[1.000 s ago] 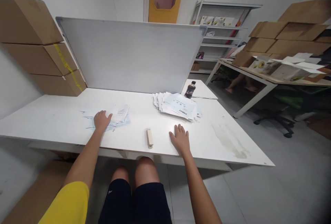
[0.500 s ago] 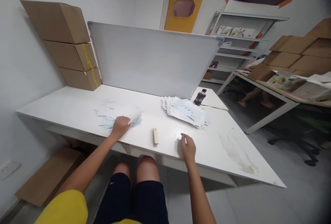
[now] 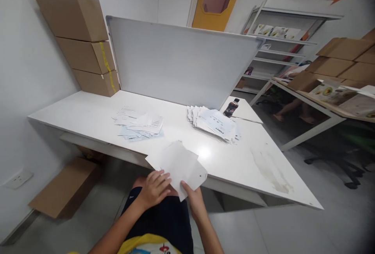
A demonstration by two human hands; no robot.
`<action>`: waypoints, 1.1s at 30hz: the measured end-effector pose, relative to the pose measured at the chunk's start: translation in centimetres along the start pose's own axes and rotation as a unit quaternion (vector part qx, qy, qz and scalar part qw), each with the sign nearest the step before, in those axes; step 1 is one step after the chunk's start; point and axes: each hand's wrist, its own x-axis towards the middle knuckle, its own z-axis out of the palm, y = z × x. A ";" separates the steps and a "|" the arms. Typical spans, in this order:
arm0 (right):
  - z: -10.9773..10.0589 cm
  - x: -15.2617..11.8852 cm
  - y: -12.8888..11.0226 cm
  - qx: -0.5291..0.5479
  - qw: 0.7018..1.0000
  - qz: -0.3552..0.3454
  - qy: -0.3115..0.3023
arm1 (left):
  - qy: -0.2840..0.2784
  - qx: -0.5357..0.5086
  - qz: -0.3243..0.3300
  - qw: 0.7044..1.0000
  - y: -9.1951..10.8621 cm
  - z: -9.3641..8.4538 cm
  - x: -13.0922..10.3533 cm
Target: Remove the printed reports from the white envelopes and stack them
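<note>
Several loose white paper sheets point(image 3: 178, 164), fanned out of line with one another, are tilted up over the table's front edge above my lap. My right hand point(image 3: 195, 201) pinches their lower right corner, thumb on top. Against the lower left edge lies my left hand point(image 3: 155, 189), its fingers spread and resting on the paper. A spread pile of printed sheets point(image 3: 140, 123) lies farther back on the left of the table. Behind and to the right is a thicker stack of printed papers point(image 3: 215, 123). The stapler is not visible; the held sheets cover that spot.
A white board point(image 3: 181, 62) stands upright along the white table's point(image 3: 88, 109) back. Stacked cardboard boxes point(image 3: 93, 54) are at the left end, and a dark drink bottle point(image 3: 231, 107) is behind the paper stack. Another table with boxes point(image 3: 331, 66) stands right, a person's legs beneath it.
My left hand has come from the left pile towards me, and sheets are now over the table edge. My right hand has moved left and down and taken hold of them. The view shifted slightly.
</note>
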 end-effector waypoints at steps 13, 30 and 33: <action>-3.9 2.7 -8.5 -0.202 0.957 -0.209 -0.004 | 0.041 -0.344 -0.250 0.904 -4.7 -1.1 11.1; -4.9 7.2 -4.5 -0.228 0.929 -0.290 0.038 | 0.046 -0.249 -0.299 0.920 -7.0 1.4 10.7; -4.7 7.9 -3.8 -0.186 0.936 -0.290 0.072 | 0.059 -0.264 -0.293 0.917 -7.4 2.3 11.0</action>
